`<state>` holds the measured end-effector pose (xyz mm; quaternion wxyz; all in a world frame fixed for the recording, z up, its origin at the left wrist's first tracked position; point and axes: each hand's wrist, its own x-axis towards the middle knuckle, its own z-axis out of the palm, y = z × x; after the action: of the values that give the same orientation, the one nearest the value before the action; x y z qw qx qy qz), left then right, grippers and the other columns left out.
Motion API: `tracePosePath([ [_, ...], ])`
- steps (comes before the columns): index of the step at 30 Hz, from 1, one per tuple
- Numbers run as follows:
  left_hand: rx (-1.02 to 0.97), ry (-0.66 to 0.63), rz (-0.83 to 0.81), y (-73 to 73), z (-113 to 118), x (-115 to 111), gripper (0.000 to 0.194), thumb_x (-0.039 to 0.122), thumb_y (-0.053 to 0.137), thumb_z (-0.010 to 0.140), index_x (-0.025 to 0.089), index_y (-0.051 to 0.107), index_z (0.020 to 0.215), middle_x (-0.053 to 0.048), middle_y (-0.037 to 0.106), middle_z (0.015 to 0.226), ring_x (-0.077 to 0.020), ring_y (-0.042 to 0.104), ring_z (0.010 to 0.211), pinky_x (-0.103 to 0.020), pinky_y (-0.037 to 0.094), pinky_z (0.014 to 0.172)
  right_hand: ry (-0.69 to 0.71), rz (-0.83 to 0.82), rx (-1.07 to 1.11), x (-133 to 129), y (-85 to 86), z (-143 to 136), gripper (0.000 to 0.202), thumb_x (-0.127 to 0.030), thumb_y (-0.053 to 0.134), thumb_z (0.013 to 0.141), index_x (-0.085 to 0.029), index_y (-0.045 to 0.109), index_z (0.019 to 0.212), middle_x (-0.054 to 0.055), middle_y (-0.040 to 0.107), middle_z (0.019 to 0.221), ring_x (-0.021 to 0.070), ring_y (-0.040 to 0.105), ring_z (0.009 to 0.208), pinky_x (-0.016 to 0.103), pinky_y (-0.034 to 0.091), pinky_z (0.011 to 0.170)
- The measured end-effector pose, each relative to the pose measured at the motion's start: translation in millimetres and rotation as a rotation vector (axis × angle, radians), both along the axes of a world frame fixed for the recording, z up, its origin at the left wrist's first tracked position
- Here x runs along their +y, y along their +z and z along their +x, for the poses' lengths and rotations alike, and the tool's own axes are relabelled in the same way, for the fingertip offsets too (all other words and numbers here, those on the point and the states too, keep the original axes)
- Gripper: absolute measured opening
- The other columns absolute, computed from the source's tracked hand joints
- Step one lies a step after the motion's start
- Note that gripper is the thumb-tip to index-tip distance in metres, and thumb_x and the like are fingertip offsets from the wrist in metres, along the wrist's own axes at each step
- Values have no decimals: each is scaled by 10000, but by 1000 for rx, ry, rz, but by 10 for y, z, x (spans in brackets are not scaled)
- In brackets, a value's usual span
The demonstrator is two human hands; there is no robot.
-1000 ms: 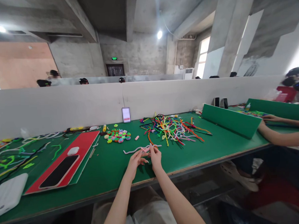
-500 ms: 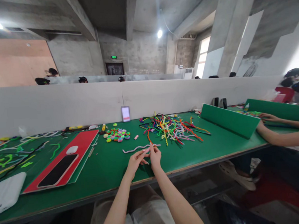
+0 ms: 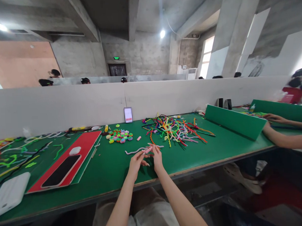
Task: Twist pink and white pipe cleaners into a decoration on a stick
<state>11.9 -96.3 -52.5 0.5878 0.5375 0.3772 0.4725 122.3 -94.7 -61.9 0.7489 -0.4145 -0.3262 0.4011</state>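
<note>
Over the green table, my left hand (image 3: pixel 136 163) pinches the left end of a short pink coiled pipe cleaner (image 3: pixel 147 150). Its right end is between the fingers of my right hand (image 3: pixel 157 156). Just behind my hands lies a loose pale lilac pipe cleaner (image 3: pixel 135 151), partly hidden by my fingers. An orange pipe cleaner (image 3: pixel 151 138) bends down toward my right hand. Farther back is a small pink piece (image 3: pixel 139 138), apart from both hands.
A tangled heap of colourful pipe cleaners (image 3: pixel 176 130) lies behind right, a cluster of small coloured coils (image 3: pixel 119 136) behind left. A lit phone (image 3: pixel 128 115) leans on the white partition (image 3: pixel 89 102). Left is a red board (image 3: pixel 88 145) bearing a dark phone (image 3: pixel 61 171). A co-worker's arm (image 3: pixel 286 138) is beyond a green divider (image 3: pixel 235 122).
The fingers of my right hand have shifted slightly on the pink coil, which shows more between my hands. The whole view has moved a little.
</note>
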Motion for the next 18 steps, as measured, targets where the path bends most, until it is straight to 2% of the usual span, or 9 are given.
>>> tracePosePath([
  [4,-18,7,-6,-2,-6,-1,461,400,598,677,122,552,1042,-74,682,803,-102,575,439,-213,420,456,1,5,-14,10,-18,6,390,-498,526,697,-137,643,785,82,666,786,187,596,706,234,442,519],
  [10,-9,-6,-12,-8,0,-3,453,396,608,667,111,565,1015,-87,683,777,-106,569,425,-213,405,438,-85,-28,-43,43,-70,27,386,-495,557,669,-115,617,652,57,625,644,154,546,606,211,405,466],
  [18,16,-24,3,-13,12,-6,404,374,606,665,108,581,968,-53,669,683,-99,553,411,-202,393,427,-200,-94,-87,6,-24,40,400,-502,590,637,-112,592,546,15,544,500,110,460,486,196,359,418],
])
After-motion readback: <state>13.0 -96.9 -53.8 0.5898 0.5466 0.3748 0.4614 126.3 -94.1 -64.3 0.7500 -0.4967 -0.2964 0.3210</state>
